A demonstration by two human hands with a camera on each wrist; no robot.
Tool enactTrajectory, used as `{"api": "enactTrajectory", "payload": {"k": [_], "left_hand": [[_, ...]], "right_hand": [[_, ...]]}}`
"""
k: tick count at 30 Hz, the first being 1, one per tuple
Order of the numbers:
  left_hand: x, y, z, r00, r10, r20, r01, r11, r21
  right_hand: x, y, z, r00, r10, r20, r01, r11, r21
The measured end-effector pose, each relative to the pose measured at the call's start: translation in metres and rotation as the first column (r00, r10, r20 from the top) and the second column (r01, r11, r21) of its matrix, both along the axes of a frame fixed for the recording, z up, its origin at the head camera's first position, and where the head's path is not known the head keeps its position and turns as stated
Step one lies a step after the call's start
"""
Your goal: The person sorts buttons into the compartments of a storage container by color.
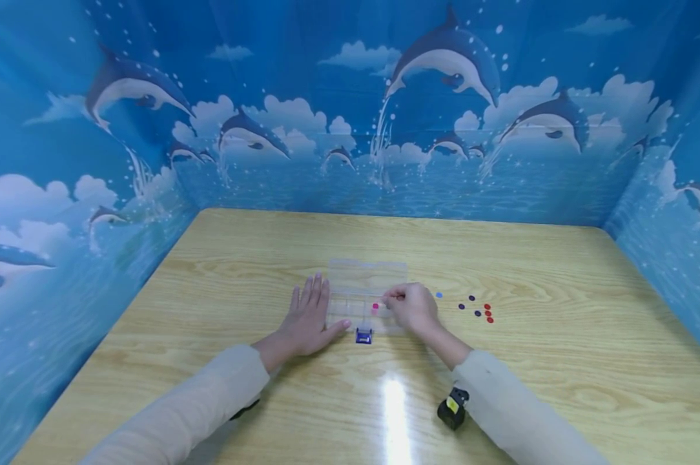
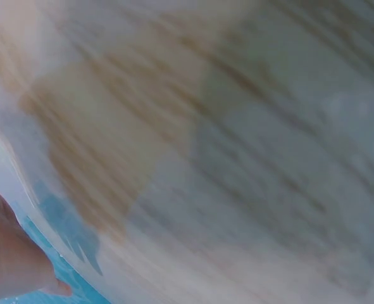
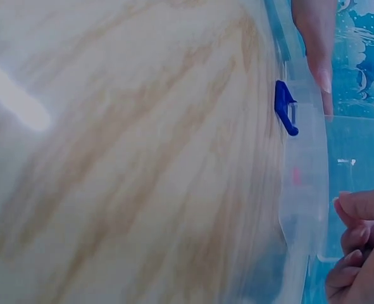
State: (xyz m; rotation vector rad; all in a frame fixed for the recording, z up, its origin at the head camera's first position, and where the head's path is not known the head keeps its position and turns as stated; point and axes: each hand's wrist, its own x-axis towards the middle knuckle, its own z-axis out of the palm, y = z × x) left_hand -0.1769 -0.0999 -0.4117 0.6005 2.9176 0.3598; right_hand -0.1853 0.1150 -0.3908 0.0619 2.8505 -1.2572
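Note:
A clear plastic box (image 1: 338, 306) lies open on the table, its see-through lid (image 1: 367, 278) folded back. On its near side is a blue latch (image 1: 363, 336); a small pink piece (image 1: 376, 307) shows inside. My left hand (image 1: 308, 323) lies flat with straight fingers along the box's left side, thumb at the near edge. Only part of this hand (image 2: 16, 256) enters the left wrist view. Over the box's right end, my right hand (image 1: 414, 307) has curled fingers; in the right wrist view its thumb and forefinger tips (image 3: 345, 199) meet. I see nothing between them.
Right of the box lie a light blue disc (image 1: 439, 295), several dark purple discs (image 1: 462, 307) and red discs (image 1: 488, 314). The wooden table (image 1: 547, 361) backs onto a dolphin-print curtain (image 1: 303, 64). A black wrist device (image 1: 452, 410) hangs under the right sleeve.

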Motion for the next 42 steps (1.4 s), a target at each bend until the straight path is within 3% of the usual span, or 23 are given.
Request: {"api": "enactTrajectory", "payload": {"k": [11,21,42], "left_hand": [[0.001,0.0,0.001,1.0,0.006,0.022,-0.006,1.0,0.0],[-0.001,-0.002,-0.001,0.999,-0.004,0.047,0.004,1.0,0.001],[-0.001,-0.002,-0.001,0.999,-0.012,0.033,0.012,1.0,0.018]], "right_hand": [[0.006,0.021,0.005,1.0,0.018,-0.022,-0.018,0.999,0.029],[0.01,0.046,0.004,0.994,0.056,-0.089,-0.048,0.994,0.095],[0.006,0.083,-0.007,0.982,0.13,-0.138,-0.123,0.991,0.059]]}}
